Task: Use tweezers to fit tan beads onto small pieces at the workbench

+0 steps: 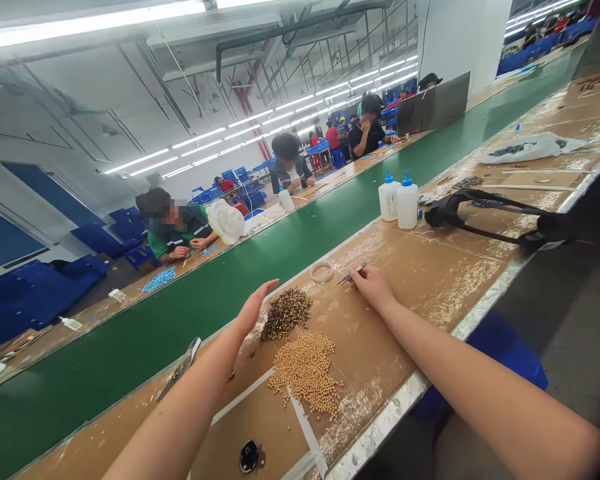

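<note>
My left hand [254, 307] is stretched out with its fingers extended, at the far left side of a pile of small dark and gold pieces [289, 310]. Nothing shows in it. In my right hand [374, 288] is a pair of tweezers [347, 277], pinched between thumb and fingers, with the tips pointing left. A roll of clear tape [321, 271] lies just left of the tweezers. Nearer to me, a heap of small tan round beads [307, 370] spreads beside the dark pile. A small round dish of black liquid [249, 457] sits at the bottom.
Past the brown worktop [375, 347] runs a green conveyor belt [300, 230]. Two white bottles with blue caps [398, 203] stand at its near edge. A black strap-like frame [490, 217] and a plastic bag [535, 148] lie to the right. Co-workers [177, 230] sit across the belt.
</note>
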The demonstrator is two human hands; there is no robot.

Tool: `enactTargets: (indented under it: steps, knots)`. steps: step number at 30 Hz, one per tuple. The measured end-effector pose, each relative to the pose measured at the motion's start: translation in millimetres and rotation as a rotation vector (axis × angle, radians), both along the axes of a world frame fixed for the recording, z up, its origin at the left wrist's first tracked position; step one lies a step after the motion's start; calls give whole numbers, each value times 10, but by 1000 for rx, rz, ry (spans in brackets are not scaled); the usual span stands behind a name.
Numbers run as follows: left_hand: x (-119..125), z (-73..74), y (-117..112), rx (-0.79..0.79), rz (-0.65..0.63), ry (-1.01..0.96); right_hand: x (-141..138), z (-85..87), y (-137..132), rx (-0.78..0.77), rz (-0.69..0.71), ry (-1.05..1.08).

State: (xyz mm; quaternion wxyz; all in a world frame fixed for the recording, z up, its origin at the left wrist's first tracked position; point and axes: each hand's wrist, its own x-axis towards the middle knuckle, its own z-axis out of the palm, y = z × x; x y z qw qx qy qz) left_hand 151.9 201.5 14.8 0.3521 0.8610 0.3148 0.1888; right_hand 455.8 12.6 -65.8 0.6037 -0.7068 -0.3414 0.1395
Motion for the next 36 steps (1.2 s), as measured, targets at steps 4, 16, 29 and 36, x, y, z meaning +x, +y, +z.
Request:
enactTargets:
  steps: [4,16,29,36]
  knots:
    - [-826,16,-239,117,129,108,11,-1,9,1,-1,26]
    - [-1213,-466,-500,425,4,472,-10,69,-71,-62,-186,-39]
    - [-544,-469,-343,403,-11,366,12,94,-42,-120,-109,-77]
    - [-219,-483,-428,396,-8,347,-2,116,-49,-159,-99,-91]
